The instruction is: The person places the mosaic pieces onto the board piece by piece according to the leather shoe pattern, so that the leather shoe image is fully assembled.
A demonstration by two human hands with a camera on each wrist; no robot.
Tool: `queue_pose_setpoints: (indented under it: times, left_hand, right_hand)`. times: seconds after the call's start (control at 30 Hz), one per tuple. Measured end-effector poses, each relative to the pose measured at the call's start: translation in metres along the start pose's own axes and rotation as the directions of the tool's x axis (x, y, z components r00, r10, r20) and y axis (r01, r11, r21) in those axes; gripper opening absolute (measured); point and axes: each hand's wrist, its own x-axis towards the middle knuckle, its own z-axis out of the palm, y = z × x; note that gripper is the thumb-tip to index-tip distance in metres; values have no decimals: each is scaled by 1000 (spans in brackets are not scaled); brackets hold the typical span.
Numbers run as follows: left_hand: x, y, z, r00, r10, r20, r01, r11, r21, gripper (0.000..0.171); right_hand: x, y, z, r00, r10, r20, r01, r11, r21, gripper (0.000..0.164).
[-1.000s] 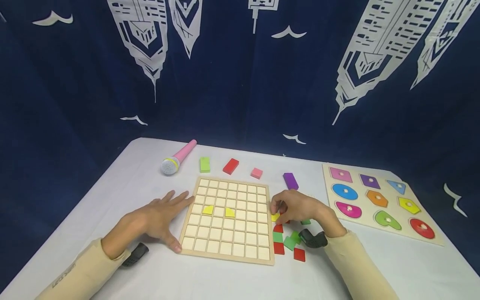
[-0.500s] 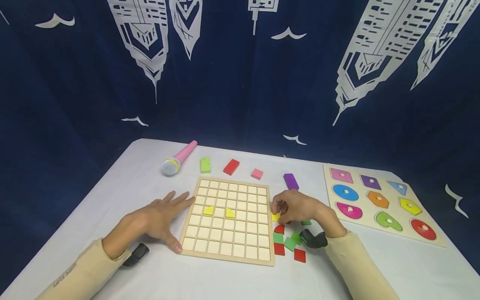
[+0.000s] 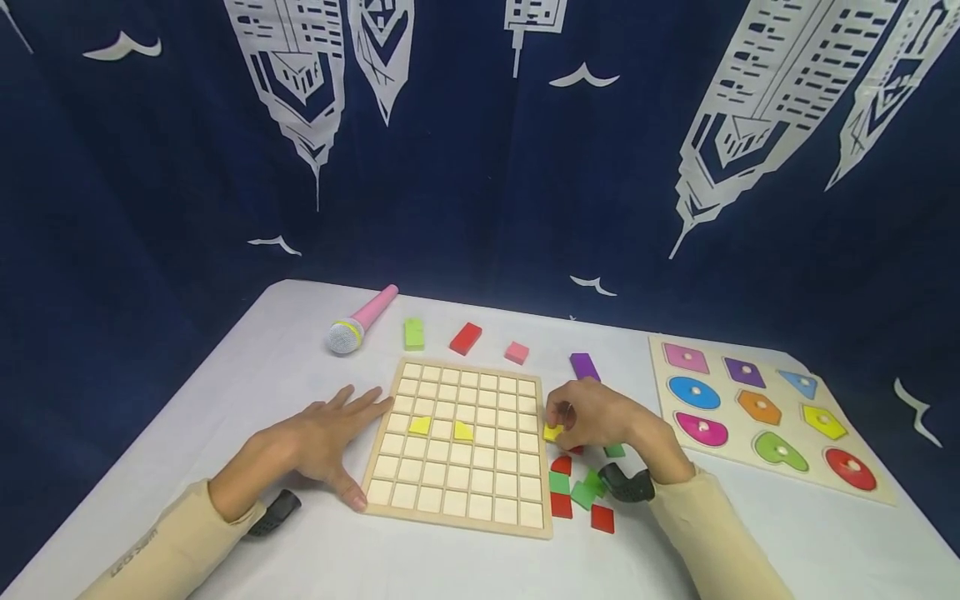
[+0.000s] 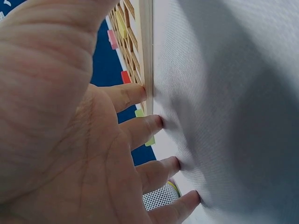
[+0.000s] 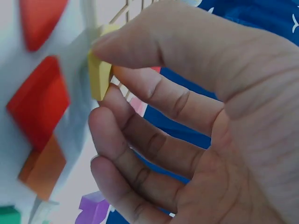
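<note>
My right hand [image 3: 600, 417] is at the right edge of the wooden grid board [image 3: 431, 518]. Between its thumb and index finger it pinches a yellow tile [image 5: 99, 77], with the other fingers curled below. My left hand [image 3: 322, 442] is spread flat beside the board's left side; its thumb and index fingertip touch the frame, and the other fingertips rest on the cloth. On the grid lie two yellow tiles, one left [image 3: 420, 426] and one nearer the middle [image 3: 463, 432]. Loose red tiles [image 3: 561, 505] and green tiles [image 3: 582, 495] lie below the right hand, some partly hidden by it.
Along the back lie a pink toy microphone [image 3: 360, 321], a light green block [image 3: 414, 334], a red block [image 3: 466, 338], a pink block [image 3: 517, 352] and a purple block [image 3: 584, 367]. A shape puzzle board [image 3: 731, 446] sits at the right. Behind the table hangs a dark blue curtain [image 3: 480, 183].
The head view has shifted slightly, so everything sits a little lower and to the right. Both hands hold nearly the same places, and the right one keeps its pinch on the yellow tile.
</note>
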Motion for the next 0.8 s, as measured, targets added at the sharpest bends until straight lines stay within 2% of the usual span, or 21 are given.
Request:
queue_pose_setpoints:
  times: [0.27,0.47,0.67,0.8]
  left_hand:
    - [0,0,0,1000,5,-3,-5,1000,5,132]
    - [-1,0,1,1000,9,-9,-9,1000,0,132]
    - [-1,0,1,1000,1,-3,-1,1000,-5,132]
    - [-1,0,1,1000,1,-2,-1,1000,-1,132]
  right_hand:
    - [12,-24,8,994,-102,-27,101,995,-23,18]
    - [24,-44,18,977,-207,-47,203,976,-74,16]
    - [33,-62,27,965,-256,-50,248,961,-126,15]
    - [38,-72,31,953,-299,-48,291,949,-120,12]
